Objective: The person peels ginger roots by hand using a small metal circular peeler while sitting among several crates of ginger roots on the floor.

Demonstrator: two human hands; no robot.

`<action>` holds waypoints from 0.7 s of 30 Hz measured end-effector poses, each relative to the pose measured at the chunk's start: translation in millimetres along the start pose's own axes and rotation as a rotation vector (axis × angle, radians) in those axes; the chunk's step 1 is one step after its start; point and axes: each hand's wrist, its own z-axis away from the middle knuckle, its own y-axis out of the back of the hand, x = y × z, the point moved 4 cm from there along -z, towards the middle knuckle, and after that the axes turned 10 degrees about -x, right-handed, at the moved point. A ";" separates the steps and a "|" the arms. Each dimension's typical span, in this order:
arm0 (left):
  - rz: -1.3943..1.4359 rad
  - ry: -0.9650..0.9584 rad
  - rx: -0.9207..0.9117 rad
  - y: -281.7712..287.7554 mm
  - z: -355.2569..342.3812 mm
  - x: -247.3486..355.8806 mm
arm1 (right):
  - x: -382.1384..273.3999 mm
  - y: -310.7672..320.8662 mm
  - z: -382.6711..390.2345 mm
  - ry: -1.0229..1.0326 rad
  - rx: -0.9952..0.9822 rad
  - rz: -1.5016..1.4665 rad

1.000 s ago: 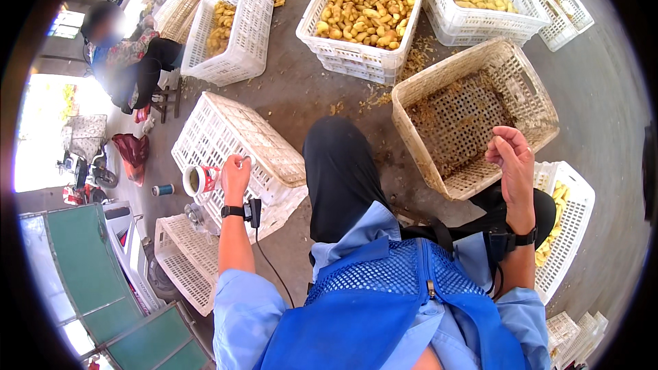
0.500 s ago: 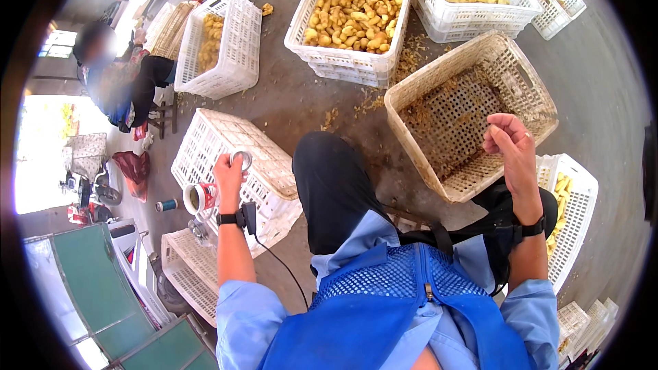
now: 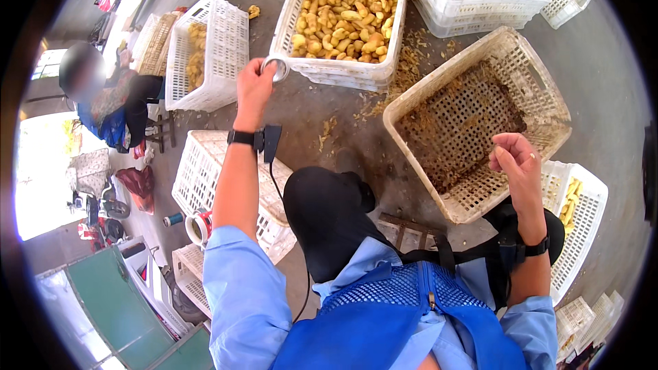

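Note:
My left hand (image 3: 255,92) reaches out ahead, its fingers closed on a small silver ring-shaped thing (image 3: 276,68), perhaps a lid. It is by the near left corner of a white crate (image 3: 336,67) heaped with ginger (image 3: 346,14). My right hand (image 3: 521,168) hovers over the near right side of a dirty, tilted crate (image 3: 418,164) with brown scraps on its bottom. Thumb and fingers are pinched together there; whatever they hold, if anything, is too small to make out.
Pale ginger fills another crate (image 3: 466,7) at the far right. Stacked crates (image 3: 199,178), a red and white can (image 3: 199,227) and a dark blue cylinder (image 3: 174,219) stand on my left. Beside my right leg is a crate (image 3: 582,233) with ginger. A seated person (image 3: 110,96) is at the left.
My left hand has moved forward with the silver ring-shaped thing, from above the left crate stack to the ginger crate's corner. My right hand stays over the dirty crate, and the view has shifted slightly.

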 end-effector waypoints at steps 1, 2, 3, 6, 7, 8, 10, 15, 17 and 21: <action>-0.022 -0.019 -0.025 -7.0 -16.4 1.4 | 0.4 1.1 -2.5 0.004 -0.008 0.021; -0.044 -0.038 -0.050 -13.9 -32.1 2.6 | -1.7 0.2 -3.9 -0.006 -0.009 0.024; -0.067 -0.058 -0.072 -20.8 -47.5 2.6 | -2.0 0.4 -5.2 -0.025 -0.004 0.039; -0.045 -0.046 -0.216 -48.2 -84.3 1.6 | 2.4 3.0 -7.0 -0.079 0.018 0.054; -0.015 -0.030 -0.277 -59.2 -94.7 4.2 | 4.2 4.8 -7.3 -0.099 0.031 0.080; 0.031 0.020 -0.380 -70.8 -103.2 5.1 | 5.3 6.4 -7.5 -0.119 0.042 0.107; -0.070 -0.039 -0.482 -92.1 -122.2 12.7 | 6.7 10.3 -6.8 -0.159 0.050 0.142; -0.245 -0.097 -0.654 -145.5 -154.2 20.5 | 9.2 12.9 -14.6 -0.195 0.065 0.150; -0.324 -0.073 -0.717 -160.0 -162.4 20.2 | 10.8 14.4 -16.3 -0.195 0.054 0.186; -0.431 -0.001 -0.790 -166.4 -180.5 15.6 | 10.4 15.7 -16.6 -0.230 0.065 0.208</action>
